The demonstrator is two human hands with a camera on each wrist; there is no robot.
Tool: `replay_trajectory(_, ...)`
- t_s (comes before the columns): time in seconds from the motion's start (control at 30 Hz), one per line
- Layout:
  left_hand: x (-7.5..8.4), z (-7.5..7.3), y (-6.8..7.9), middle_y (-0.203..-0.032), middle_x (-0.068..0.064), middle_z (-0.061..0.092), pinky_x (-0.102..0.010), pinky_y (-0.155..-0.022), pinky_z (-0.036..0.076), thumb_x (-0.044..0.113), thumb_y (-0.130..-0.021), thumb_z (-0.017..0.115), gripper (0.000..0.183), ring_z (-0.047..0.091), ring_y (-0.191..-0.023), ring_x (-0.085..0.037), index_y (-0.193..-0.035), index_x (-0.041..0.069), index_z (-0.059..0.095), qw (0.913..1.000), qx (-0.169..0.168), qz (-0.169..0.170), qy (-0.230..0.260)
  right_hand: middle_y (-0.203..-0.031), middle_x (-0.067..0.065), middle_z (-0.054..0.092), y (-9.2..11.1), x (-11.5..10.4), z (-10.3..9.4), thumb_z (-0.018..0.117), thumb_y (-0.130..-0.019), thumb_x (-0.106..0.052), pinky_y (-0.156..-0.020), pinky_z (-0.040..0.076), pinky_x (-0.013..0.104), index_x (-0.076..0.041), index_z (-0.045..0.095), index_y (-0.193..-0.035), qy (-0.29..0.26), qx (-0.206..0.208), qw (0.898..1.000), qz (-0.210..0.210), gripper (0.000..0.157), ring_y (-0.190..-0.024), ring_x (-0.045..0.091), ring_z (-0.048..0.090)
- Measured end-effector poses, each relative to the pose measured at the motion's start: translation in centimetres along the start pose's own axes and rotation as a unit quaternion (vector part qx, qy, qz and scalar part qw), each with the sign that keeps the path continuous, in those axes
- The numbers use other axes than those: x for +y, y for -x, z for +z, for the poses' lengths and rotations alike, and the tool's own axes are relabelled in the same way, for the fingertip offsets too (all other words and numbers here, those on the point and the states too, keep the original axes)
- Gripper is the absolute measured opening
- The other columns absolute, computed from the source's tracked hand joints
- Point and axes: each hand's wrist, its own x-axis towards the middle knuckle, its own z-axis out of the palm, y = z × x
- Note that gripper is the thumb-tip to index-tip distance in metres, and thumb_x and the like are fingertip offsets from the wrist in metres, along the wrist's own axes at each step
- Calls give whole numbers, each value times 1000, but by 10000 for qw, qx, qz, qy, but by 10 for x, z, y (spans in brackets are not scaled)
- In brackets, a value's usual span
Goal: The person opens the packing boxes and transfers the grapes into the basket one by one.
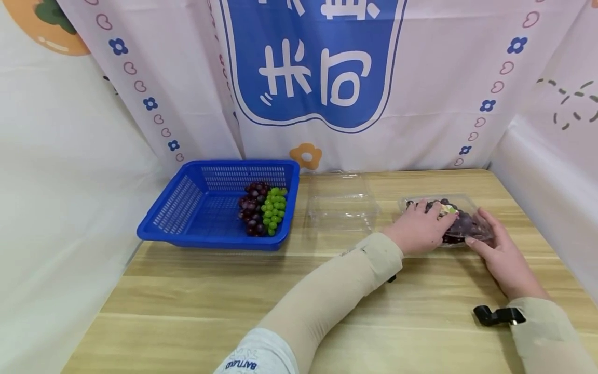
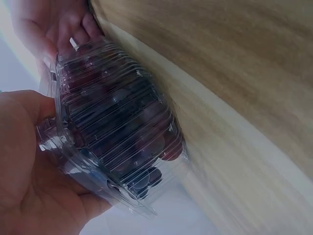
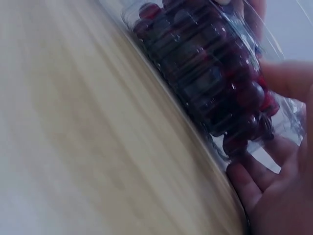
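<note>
A clear plastic clamshell box (image 1: 473, 228) of dark grapes (image 2: 122, 112) sits on the right of the table, with a small colourful sticker (image 1: 449, 209) on its lid. My left hand (image 1: 418, 228) lies palm down over the lid, its fingers extended and pressing on the plastic. At the right end, my right hand (image 1: 506, 257) grips the box, thumb at the near edge and fingers round the far side. Through the ridged wall in the right wrist view, the grapes (image 3: 210, 73) look dark red to purple. Whether the lid is latched, I cannot tell.
A blue plastic basket (image 1: 187, 240) stands at the left, holding dark red grapes (image 1: 252, 208) and green grapes (image 1: 273, 210). Between it and my hands is an open, clear plastic box (image 1: 343, 202). A printed curtain (image 1: 420, 104) hangs behind the wooden table (image 1: 196, 306).
</note>
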Motion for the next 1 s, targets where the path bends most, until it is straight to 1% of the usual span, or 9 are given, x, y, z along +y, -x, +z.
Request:
replay_trajectory(0.23, 0, -1, 0, -168, 1, 14, -40, -122, 16, 42, -109, 32, 59, 15, -152, -29, -163, 38, 7, 10000, -5, 25, 79, -165, 20, 19, 0, -3, 5, 51, -106, -12, -97, 24, 0, -20, 11, -164, 75, 257, 9995, -137, 71, -137, -1, 30)
replay_trajectory(0.33, 0, -1, -1, -168, 2, 13, -40, -122, 16, 42, -109, 30, 59, 14, -152, -28, -163, 38, 6, 9999, -44, 11, 116, -164, 24, 20, 0, -5, 6, 47, -107, -13, -101, 22, 3, -18, 11, -164, 322, 346, 9988, -86, 67, -142, 13, 30)
replay_trajectory(0.47, 0, -2, -1, -168, 2, 12, -40, -122, 15, 41, -110, 27, 58, 13, -153, -27, -163, 38, 4, 9999, -64, -6, 134, -164, 20, 22, 0, -6, 4, 36, -109, -15, -113, 18, 17, -25, 14, -164, 366, 352, 9986, 130, 60, -146, 29, 25)
replay_trajectory(0.57, -1, -3, 0, -168, 1, 14, -39, -122, 17, 41, -110, 29, 59, 17, -152, -28, -163, 36, 5, 9999, 24, 124, 12, -164, 11, 27, 2, -5, -3, 28, -110, -15, -108, 26, 12, -30, 20, -163, 408, 402, 9981, 229, 56, -144, 14, 28)
replay_trajectory(0.63, -2, -4, 0, -168, 1, 16, -38, -121, 18, 42, -110, 31, 60, 18, -152, -28, -164, 34, 5, 9997, 77, 233, -78, -164, 7, 28, 3, -4, -6, 26, -110, -16, -95, 32, 5, -34, 23, -162, 467, 446, 9974, 333, 56, -140, 10, 33)
replay_trajectory(0.67, -2, -3, 1, -168, 1, 16, -38, -121, 18, 43, -109, 32, 61, 19, -151, -28, -164, 34, 5, 9995, 104, 285, -116, -165, 6, 26, 3, -4, -8, 25, -110, -18, -99, 33, 8, -36, 23, -162, 460, 457, 9971, 386, 55, -141, 11, 31)
replay_trajectory(0.77, -3, -3, 3, -168, -1, 17, -38, -121, 18, 44, -109, 35, 64, 21, -151, -29, -164, 33, 6, 9989, 186, 382, -187, -167, 9, 18, 4, -3, -9, 27, -110, -24, -115, 25, 27, -40, 20, -162, 379, 435, 9968, 548, 54, -146, 23, 24)
replay_trajectory(0.9, -6, -1, 6, -168, -2, 15, -41, -121, 18, 48, -107, 39, 67, 18, -152, -30, -164, 33, 7, 9987, 344, 362, -136, -167, 16, 13, 2, -1, -7, 28, -111, -25, -116, 22, 26, -39, 15, -163, 249, 370, 9971, 622, 55, -145, 34, 22)
replay_trajectory(1.0, -9, 0, 9, -168, -2, 16, -43, -121, 19, 55, -105, 42, 69, 17, -152, -28, -163, 35, 13, 9986, 469, 239, -66, -164, 24, 15, 0, -1, -6, 28, -111, -24, -113, 29, 25, -35, 12, -164, 229, 341, 9969, 677, 56, -140, 42, 30)
